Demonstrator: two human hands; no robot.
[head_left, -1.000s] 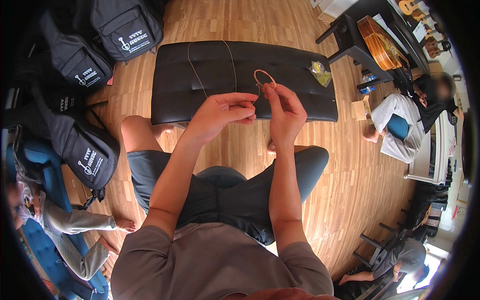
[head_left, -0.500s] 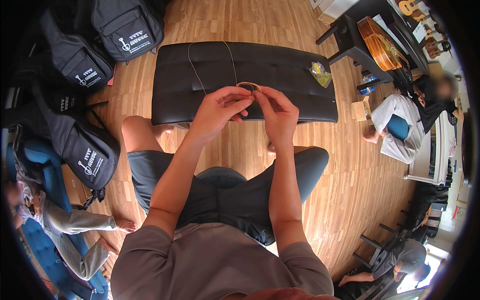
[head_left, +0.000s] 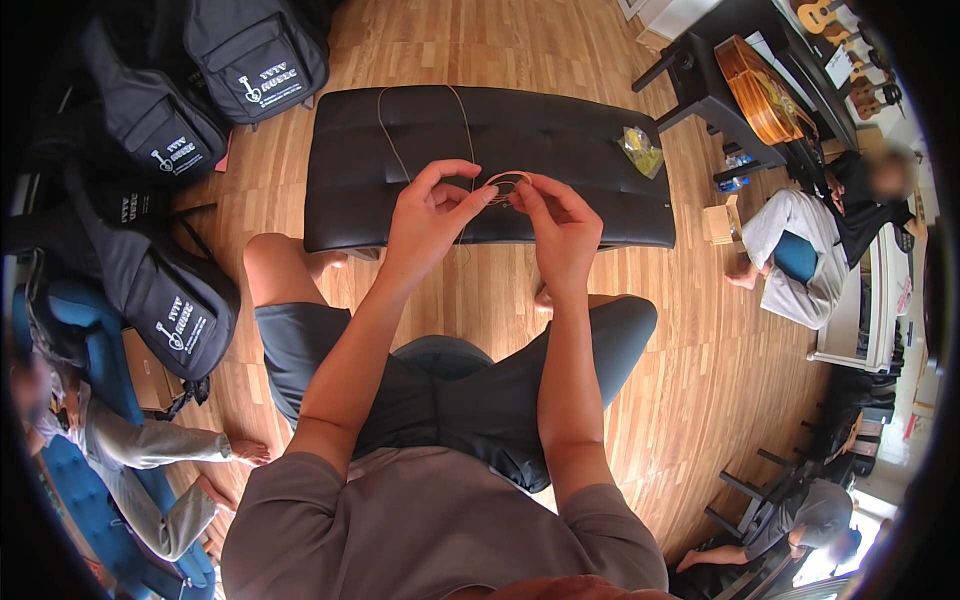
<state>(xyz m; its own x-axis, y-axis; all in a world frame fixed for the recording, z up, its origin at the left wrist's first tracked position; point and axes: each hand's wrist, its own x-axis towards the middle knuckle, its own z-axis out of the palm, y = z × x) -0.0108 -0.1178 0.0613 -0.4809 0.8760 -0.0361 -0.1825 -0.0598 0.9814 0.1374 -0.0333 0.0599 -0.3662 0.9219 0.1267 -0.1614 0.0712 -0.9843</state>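
A thin brass-coloured string, wound into a small coil [head_left: 514, 173], is held up above the near part of the black padded bench [head_left: 580, 130]. My right hand [head_left: 565, 225] pinches the coil's right side between thumb and fingers. My left hand [head_left: 422, 222] is at the coil's left side, its thumb tip against the strands and its index finger arched away from the thumb. A loose length of the string [head_left: 466, 120] loops over the bench beyond my hands. The strands between my fingertips are too fine to tell apart.
A clear plastic bag with yellow contents [head_left: 641, 152] lies on the bench's right end. Black instrument bags [head_left: 170, 310] stand at the left. A guitar [head_left: 757, 90] rests at the upper right. Other people sit at both sides, one on a blue sofa [head_left: 85, 490].
My left index finger has lifted and spread from the thumb, opening that hand somewhat. More of the coil shows between my hands. The right hand keeps its pinch.
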